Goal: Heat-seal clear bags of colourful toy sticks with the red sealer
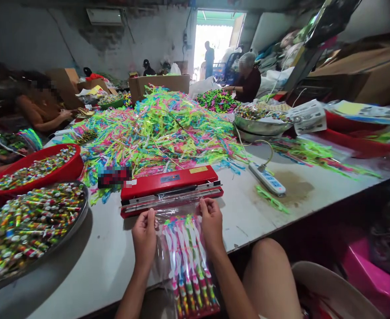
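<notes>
A clear plastic bag (pixel 186 257) hangs between my two hands, its upper edge lying at the front of a red bag sealer (pixel 171 184). Inside the bag are several colourful plastic pieces in a row, with pale strips above and striped tubes below. My left hand (pixel 144 237) pinches the bag's upper left corner between thumb and fingers. On the other side, my right hand (pixel 212 223) pinches the upper right corner. Both hands are just in front of the sealer's metal strip. The lower end of the bag reaches past the table's front edge.
A large heap of coloured plastic strips (pixel 168 128) covers the table behind the sealer. At left stand a metal tray (pixel 85 199) and a red basin (pixel 77 159) holding small striped tubes. A power strip (pixel 267 179) lies right. Co-workers sit around the table.
</notes>
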`<action>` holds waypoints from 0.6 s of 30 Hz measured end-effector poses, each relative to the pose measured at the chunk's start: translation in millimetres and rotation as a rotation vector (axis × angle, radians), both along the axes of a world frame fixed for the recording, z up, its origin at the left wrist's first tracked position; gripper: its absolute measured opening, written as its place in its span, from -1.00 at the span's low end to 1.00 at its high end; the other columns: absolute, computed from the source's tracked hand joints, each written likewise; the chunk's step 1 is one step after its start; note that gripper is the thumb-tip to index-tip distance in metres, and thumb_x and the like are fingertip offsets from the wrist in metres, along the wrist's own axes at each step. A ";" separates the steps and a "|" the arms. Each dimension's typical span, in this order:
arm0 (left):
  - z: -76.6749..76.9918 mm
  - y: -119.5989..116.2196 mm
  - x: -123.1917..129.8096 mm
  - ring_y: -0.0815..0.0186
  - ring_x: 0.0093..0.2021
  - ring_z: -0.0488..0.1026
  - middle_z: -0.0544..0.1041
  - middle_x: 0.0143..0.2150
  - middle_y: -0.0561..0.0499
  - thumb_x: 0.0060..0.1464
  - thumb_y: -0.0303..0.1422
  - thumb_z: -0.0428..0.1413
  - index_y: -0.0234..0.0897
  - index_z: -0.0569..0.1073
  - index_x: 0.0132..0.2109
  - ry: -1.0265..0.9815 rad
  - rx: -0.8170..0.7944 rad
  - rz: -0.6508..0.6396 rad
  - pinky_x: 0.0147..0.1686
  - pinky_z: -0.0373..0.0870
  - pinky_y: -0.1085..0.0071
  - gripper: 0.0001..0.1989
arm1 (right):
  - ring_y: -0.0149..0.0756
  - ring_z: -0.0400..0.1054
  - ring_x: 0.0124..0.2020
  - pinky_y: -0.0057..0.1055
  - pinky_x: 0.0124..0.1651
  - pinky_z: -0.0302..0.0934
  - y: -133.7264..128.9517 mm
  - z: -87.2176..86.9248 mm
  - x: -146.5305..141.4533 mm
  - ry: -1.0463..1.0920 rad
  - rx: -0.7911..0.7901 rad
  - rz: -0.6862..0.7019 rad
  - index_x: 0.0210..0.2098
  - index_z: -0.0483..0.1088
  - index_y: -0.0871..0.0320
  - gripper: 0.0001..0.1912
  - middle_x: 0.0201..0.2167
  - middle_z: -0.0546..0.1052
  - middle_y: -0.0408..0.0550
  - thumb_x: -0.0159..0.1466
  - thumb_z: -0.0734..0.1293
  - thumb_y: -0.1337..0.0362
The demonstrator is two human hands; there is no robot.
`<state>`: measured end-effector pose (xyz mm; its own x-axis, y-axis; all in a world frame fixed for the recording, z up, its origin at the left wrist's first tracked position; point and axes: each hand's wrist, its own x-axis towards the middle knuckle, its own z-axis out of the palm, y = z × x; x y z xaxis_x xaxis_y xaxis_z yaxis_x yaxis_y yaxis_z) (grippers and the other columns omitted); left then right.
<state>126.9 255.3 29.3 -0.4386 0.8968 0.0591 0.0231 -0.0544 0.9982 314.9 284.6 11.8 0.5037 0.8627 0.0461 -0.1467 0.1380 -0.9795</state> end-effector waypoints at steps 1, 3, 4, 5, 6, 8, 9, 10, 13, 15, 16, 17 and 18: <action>-5.8 2.7 -2.5 0.33 -0.46 0.35 0.46 -0.47 0.08 0.15 0.21 0.30 -0.27 0.58 -0.26 -0.003 -0.019 0.003 -0.46 0.28 0.46 -0.43 | -0.26 0.38 -0.39 -0.34 -0.30 0.33 2.5 -4.9 1.2 -0.010 -0.020 0.014 -0.24 0.39 0.11 -0.49 -0.40 0.49 -0.14 0.31 0.45 -0.23; -16.4 6.6 -7.7 0.31 -0.42 0.41 0.52 -0.43 0.05 0.12 0.20 0.33 -0.28 0.60 -0.25 -0.005 -0.043 0.006 -0.42 0.32 0.46 -0.43 | -0.25 0.38 -0.40 -0.34 -0.33 0.30 4.6 -13.6 2.7 -0.014 -0.061 0.044 -0.27 0.39 0.11 -0.47 -0.42 0.50 -0.13 0.30 0.44 -0.26; -20.9 7.8 -10.3 0.30 -0.40 0.43 0.55 -0.41 0.03 0.11 0.19 0.34 -0.29 0.61 -0.25 -0.003 -0.054 0.002 -0.40 0.34 0.46 -0.44 | -0.24 0.39 -0.41 -0.33 -0.35 0.29 4.6 -17.2 3.1 -0.014 -0.083 0.057 -0.28 0.39 0.11 -0.45 -0.43 0.51 -0.12 0.30 0.44 -0.28; -24.7 8.7 -12.8 0.30 -0.40 0.44 0.56 -0.40 0.02 0.10 0.18 0.34 -0.29 0.62 -0.25 0.001 -0.069 -0.003 -0.39 0.35 0.46 -0.45 | -0.23 0.39 -0.42 -0.33 -0.35 0.28 4.2 -20.2 3.3 -0.023 -0.105 0.063 -0.29 0.39 0.11 -0.44 -0.44 0.51 -0.12 0.30 0.43 -0.29; -27.7 9.4 -15.2 0.31 -0.41 0.43 0.56 -0.41 0.02 0.11 0.17 0.34 -0.30 0.62 -0.27 0.009 -0.088 -0.011 -0.40 0.34 0.47 -0.45 | -0.22 0.39 -0.42 -0.33 -0.35 0.27 3.6 -22.8 3.5 -0.044 -0.126 0.059 -0.30 0.39 0.11 -0.43 -0.45 0.51 -0.11 0.30 0.42 -0.31; -31.0 10.2 -19.3 0.33 -0.46 0.38 0.51 -0.47 0.05 0.13 0.15 0.33 -0.30 0.60 -0.31 0.030 -0.133 -0.022 -0.45 0.28 0.48 -0.47 | -0.21 0.39 -0.41 -0.31 -0.31 0.27 2.9 -26.4 3.7 -0.102 -0.154 0.045 -0.31 0.40 0.11 -0.41 -0.45 0.52 -0.10 0.32 0.39 -0.33; -31.3 10.5 -21.0 0.35 -0.49 0.34 0.46 -0.50 0.07 0.13 0.14 0.32 -0.30 0.58 -0.34 0.043 -0.155 -0.026 -0.49 0.25 0.48 -0.47 | -0.21 0.39 -0.40 -0.31 -0.30 0.27 3.0 -27.6 3.8 -0.128 -0.162 0.038 -0.32 0.41 0.11 -0.41 -0.45 0.52 -0.10 0.33 0.38 -0.33; -30.8 10.8 -22.5 0.36 -0.51 0.31 0.42 -0.54 0.09 0.13 0.14 0.32 -0.29 0.57 -0.37 0.056 -0.171 -0.028 -0.51 0.21 0.49 -0.48 | -0.21 0.39 -0.39 -0.31 -0.29 0.26 3.5 -28.3 3.8 -0.148 -0.167 0.035 -0.33 0.41 0.11 -0.40 -0.45 0.52 -0.10 0.34 0.36 -0.34; -26.7 12.0 -25.3 0.38 -0.53 0.27 0.37 -0.57 0.11 0.15 0.12 0.31 -0.28 0.54 -0.41 0.080 -0.182 -0.043 -0.53 0.19 0.50 -0.48 | -0.21 0.37 -0.43 -0.30 -0.31 0.23 6.6 -27.8 3.2 -0.162 -0.179 0.043 -0.37 0.38 0.09 -0.37 -0.48 0.51 -0.10 0.33 0.35 -0.38; -23.6 13.4 -26.0 0.38 -0.53 0.27 0.37 -0.57 0.11 0.17 0.10 0.30 -0.27 0.52 -0.43 0.074 -0.172 -0.058 -0.53 0.20 0.50 -0.49 | -0.22 0.36 -0.45 -0.30 -0.32 0.23 9.3 -25.2 2.0 -0.162 -0.171 0.042 -0.37 0.37 0.09 -0.38 -0.49 0.51 -0.11 0.33 0.35 -0.37; -22.4 14.5 -26.4 0.38 -0.53 0.27 0.38 -0.56 0.11 0.18 0.10 0.29 -0.26 0.51 -0.43 0.071 -0.161 -0.059 -0.53 0.20 0.50 -0.49 | -0.22 0.37 -0.45 -0.30 -0.32 0.23 10.8 -23.5 1.1 -0.164 -0.161 0.041 -0.36 0.38 0.09 -0.39 -0.49 0.51 -0.11 0.34 0.35 -0.36; -21.6 16.0 -26.8 0.39 -0.52 0.27 0.39 -0.55 0.10 0.19 0.10 0.30 -0.26 0.51 -0.43 0.069 -0.147 -0.056 -0.53 0.20 0.50 -0.49 | -0.22 0.37 -0.44 -0.31 -0.32 0.23 12.3 -21.8 -0.1 -0.172 -0.150 0.038 -0.35 0.38 0.09 -0.40 -0.49 0.52 -0.11 0.35 0.35 -0.34; -21.1 17.8 -27.4 0.39 -0.52 0.27 0.40 -0.55 0.10 0.18 0.10 0.30 -0.27 0.52 -0.42 0.067 -0.132 -0.049 -0.53 0.20 0.50 -0.49 | -0.21 0.38 -0.43 -0.31 -0.31 0.23 13.8 -20.3 -1.4 -0.186 -0.141 0.033 -0.34 0.39 0.09 -0.41 -0.48 0.53 -0.10 0.36 0.35 -0.33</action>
